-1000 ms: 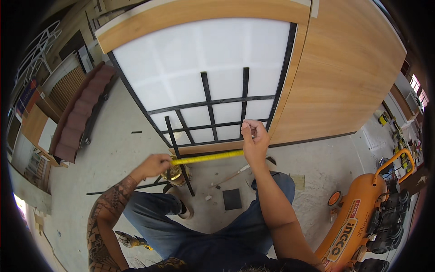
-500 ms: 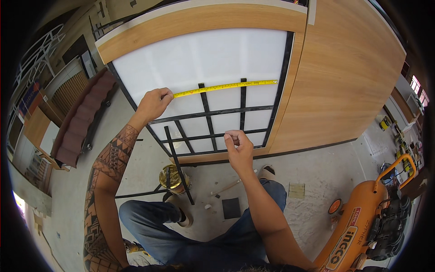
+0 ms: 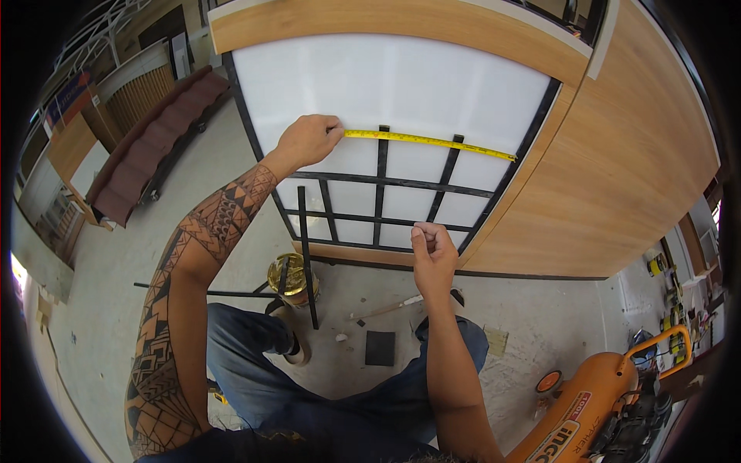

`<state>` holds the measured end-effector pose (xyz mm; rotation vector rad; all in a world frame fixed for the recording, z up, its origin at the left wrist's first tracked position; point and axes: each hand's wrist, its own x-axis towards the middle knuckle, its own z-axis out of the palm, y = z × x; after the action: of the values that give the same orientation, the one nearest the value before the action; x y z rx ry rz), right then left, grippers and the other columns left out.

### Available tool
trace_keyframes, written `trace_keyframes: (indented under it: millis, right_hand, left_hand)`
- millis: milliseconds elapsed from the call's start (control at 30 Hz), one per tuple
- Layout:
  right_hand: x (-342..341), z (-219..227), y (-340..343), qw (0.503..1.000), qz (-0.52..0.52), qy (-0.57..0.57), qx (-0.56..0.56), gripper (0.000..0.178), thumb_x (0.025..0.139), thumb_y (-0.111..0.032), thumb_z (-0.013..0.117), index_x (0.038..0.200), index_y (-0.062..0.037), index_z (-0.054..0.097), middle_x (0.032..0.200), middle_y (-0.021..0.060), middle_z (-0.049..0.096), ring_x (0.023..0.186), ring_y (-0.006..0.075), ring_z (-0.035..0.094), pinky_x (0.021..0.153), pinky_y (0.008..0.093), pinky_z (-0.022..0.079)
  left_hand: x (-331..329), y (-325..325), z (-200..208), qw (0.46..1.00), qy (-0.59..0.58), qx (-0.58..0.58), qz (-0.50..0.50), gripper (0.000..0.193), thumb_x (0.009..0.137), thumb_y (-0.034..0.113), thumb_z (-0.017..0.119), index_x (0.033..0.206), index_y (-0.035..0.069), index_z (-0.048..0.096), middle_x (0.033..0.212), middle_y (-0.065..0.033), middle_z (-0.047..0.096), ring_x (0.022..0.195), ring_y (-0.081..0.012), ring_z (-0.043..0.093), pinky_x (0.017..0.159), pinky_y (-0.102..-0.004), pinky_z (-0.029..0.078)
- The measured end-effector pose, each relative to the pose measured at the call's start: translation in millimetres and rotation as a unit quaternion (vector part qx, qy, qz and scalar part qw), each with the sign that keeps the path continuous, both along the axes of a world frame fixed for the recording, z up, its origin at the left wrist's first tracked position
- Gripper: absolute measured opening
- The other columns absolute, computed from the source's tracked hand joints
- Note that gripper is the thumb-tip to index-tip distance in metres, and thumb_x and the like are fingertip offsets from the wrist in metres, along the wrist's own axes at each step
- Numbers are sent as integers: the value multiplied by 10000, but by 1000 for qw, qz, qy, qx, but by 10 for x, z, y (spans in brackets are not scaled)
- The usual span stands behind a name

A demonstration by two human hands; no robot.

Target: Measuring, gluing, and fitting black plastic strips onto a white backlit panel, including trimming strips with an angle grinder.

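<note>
My left hand presses a yellow tape measure against the white panel of a wooden door. The tape runs right across two black vertical bars to the panel's black right frame. My right hand is lower, fingers pinched closed near the black grid bars, close to the panel's bottom edge. Whether it pinches something small I cannot tell. I am sitting on the floor with my legs in jeans in front of the door.
A gold tin stands on the concrete floor by a loose black bar. A small dark square and a thin stick lie near my knee. An orange air compressor sits at lower right. Red tiles are stacked at left.
My left hand rose from the floor to the panel and stretched the tape across it, now farther right. My right hand let go of the tape's end and stayed low.
</note>
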<state>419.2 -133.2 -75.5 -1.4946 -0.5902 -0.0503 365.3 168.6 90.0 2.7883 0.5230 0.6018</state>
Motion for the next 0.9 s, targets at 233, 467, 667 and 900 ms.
trace_keyframes:
  millis: [233, 467, 667, 900]
  right_hand:
    - [-47, -23, 83, 1000, 22, -12, -13, 200, 1029, -192, 726, 1083, 0, 743, 926, 63, 750, 809, 123, 659, 733, 284, 532]
    - [-62, -51, 119, 999, 27, 7, -21, 205, 1027, -203, 731, 1070, -3, 748, 905, 55, 743, 792, 110, 642, 714, 272, 521]
    - [-55, -63, 178, 999, 33, -2, -21, 205, 1027, -204, 735, 1069, -3, 747, 893, 48, 737, 774, 102, 629, 701, 264, 512]
    - [-56, -23, 163, 999, 34, -3, -27, 202, 1024, -202, 736, 1069, -5, 747, 901, 44, 739, 784, 102, 635, 708, 265, 516]
  left_hand:
    - [6, 28, -44, 1000, -11, 18, 7, 351, 1034, 314, 559, 1151, 81, 794, 929, -178, 770, 839, -357, 737, 811, -465, 590]
    - [8, -28, -26, 1000, 0, 23, 16, 346, 1034, 295, 547, 1141, 84, 799, 928, -168, 774, 817, -346, 740, 800, -455, 602]
    - [22, -18, -30, 1000, -3, 22, 17, 345, 1041, 296, 570, 1150, 61, 797, 924, -183, 773, 795, -332, 735, 792, -439, 595]
    - [2, -34, 31, 1000, 0, 14, -4, 357, 1054, 298, 591, 1164, 23, 791, 930, -203, 769, 761, -330, 715, 787, -422, 575]
